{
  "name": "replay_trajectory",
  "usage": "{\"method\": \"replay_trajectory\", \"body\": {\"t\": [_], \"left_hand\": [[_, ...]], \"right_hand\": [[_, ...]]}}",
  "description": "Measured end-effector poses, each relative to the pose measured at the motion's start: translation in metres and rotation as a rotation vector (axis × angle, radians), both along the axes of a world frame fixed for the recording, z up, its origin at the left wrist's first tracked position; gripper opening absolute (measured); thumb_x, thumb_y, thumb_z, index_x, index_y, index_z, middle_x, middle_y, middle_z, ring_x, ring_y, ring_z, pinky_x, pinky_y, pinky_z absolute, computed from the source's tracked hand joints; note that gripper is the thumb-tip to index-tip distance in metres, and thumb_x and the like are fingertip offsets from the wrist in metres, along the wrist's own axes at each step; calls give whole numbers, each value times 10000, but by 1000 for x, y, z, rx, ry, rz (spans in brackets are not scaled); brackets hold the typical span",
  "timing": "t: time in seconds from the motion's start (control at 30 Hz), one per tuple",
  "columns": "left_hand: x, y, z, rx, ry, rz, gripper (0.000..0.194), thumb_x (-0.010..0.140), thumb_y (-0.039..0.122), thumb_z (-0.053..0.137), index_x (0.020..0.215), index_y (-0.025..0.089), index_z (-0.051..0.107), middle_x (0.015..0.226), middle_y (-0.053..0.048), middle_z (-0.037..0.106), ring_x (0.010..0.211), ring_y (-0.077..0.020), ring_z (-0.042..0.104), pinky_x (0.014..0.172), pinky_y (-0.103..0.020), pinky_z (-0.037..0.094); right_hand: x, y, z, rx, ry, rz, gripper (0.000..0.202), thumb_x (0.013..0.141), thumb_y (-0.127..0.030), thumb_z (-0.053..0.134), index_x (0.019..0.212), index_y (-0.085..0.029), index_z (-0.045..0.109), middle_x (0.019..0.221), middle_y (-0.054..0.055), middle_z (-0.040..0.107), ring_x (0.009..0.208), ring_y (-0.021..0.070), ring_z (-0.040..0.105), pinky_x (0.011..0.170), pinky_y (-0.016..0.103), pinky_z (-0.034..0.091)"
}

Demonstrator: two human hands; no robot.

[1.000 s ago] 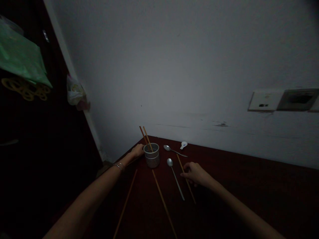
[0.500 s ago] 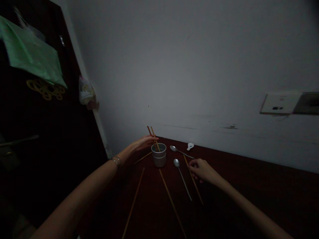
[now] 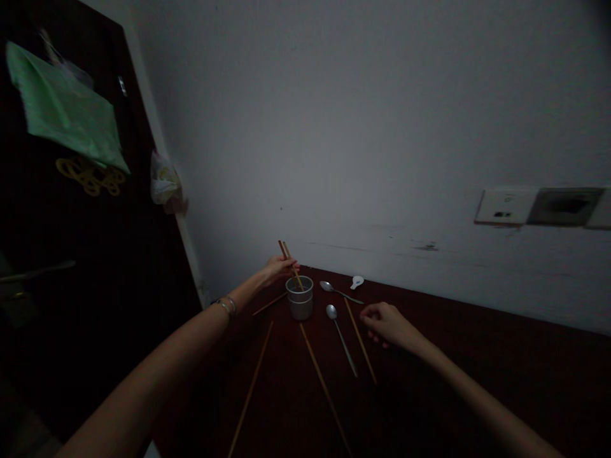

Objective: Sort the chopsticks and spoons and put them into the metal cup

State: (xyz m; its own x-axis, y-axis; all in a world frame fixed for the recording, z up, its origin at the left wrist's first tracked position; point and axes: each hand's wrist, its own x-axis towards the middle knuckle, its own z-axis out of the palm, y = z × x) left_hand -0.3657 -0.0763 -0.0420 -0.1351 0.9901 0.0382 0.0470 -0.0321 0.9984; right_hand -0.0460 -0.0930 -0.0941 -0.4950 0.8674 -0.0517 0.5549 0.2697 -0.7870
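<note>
A grey metal cup (image 3: 300, 306) stands upright on the dark red table, and two wooden chopsticks (image 3: 288, 254) lean out of its mouth. My left hand (image 3: 279, 268) is at the cup's back left rim, its fingers closed round these chopsticks. Over the table to the right, my right hand (image 3: 387, 324) hovers with fingers curled together and nothing visible in them. Nearest to it lies a single chopstick (image 3: 361, 343), just left of its fingertips. A long-handled metal spoon (image 3: 344, 340) lies beside that chopstick. Another metal spoon (image 3: 340, 292) rests farther back.
Loose chopsticks lie on the table: one at front left (image 3: 251, 389), one at front centre (image 3: 325, 388), and one behind the cup's left side (image 3: 270, 304). A small white spoon-shaped piece (image 3: 356, 282) is near the wall. Wall sockets (image 3: 506, 207) are at right.
My left hand's fingers, stretched out before, have closed on the chopsticks in the cup. My right hand has shifted slightly right of the loose chopstick it overlapped. The view has turned slightly.
</note>
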Motion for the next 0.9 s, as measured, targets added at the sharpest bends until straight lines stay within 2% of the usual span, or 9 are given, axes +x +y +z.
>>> {"method": "replay_trajectory", "body": {"t": [0.1, 0.17, 0.37, 0.47, 0.53, 0.63, 0.73, 0.8, 0.9], "left_hand": [[-2, 4, 14, 48, 3, 46, 138, 781, 238, 594, 811, 104, 582, 890, -138, 651, 727, -146, 636, 743, -297, 499], [-1, 4, 29, 90, -13, 69, 130, 775, 220, 602, 818, 101, 573, 871, -128, 656, 716, -144, 641, 755, -304, 500], [14, -14, 93, 196, -7, 131, 83, 796, 171, 570, 829, 95, 564, 824, -105, 669, 676, -134, 649, 742, -302, 500], [29, -27, 120, 233, 53, 93, 84, 794, 165, 570, 828, 88, 569, 817, -111, 673, 679, -139, 650, 745, -314, 498], [44, -35, 132, 223, 86, 9, 96, 791, 169, 573, 843, 88, 578, 833, -120, 675, 704, -149, 651, 751, -323, 495], [74, -49, 140, 189, 120, -166, 125, 786, 190, 582, 859, 90, 605, 858, -143, 675, 741, -168, 650, 757, -337, 490], [106, -62, 139, 156, 151, -329, 144, 780, 210, 588, 854, 95, 630, 866, -153, 674, 760, -175, 645, 752, -336, 487], [123, -70, 136, 148, 162, -387, 147, 775, 214, 590, 850, 97, 637, 866, -150, 673, 747, -170, 642, 748, -339, 487], [137, -76, 133, 156, 171, -407, 147, 770, 215, 591, 847, 97, 633, 867, -142, 670, 713, -154, 635, 746, -345, 485]], "right_hand": [[5, -3, 5, 21, 20, -4, 166, 747, -245, 483, 794, -131, 594, 515, -7, 567, 404, 80, 514, 323, 151, 396], [8, -5, 10, 31, 35, -17, 183, 747, -250, 479, 819, -132, 599, 525, -4, 574, 412, 81, 519, 331, 152, 397], [14, -11, 35, 127, 95, -15, 234, 747, -280, 485, 869, -131, 618, 558, 8, 589, 435, 92, 529, 366, 166, 397], [13, -12, 52, 259, 167, -12, 283, 757, -318, 487, 907, -125, 630, 614, 20, 610, 451, 97, 527, 397, 184, 406], [8, -15, 63, 321, 240, -4, 315, 771, -344, 482, 934, -119, 630, 708, 46, 637, 479, 98, 535, 422, 196, 423], [-5, -22, 79, 329, 352, 14, 357, 785, -369, 483, 990, -110, 617, 776, 68, 647, 505, 100, 540, 441, 208, 447], [-20, -34, 93, 266, 456, 60, 367, 793, -379, 488, 1032, -122, 594, 771, 60, 639, 545, 106, 557, 434, 200, 458], [-27, -42, 100, 219, 525, 109, 349, 796, -372, 493, 1038, -135, 579, 753, 44, 629, 556, 102, 562, 418, 184, 457], [-33, -48, 107, 184, 599, 164, 298, 793, -352, 505, 982, -133, 576, 664, 16, 605, 496, 80, 541, 376, 155, 433]]}}
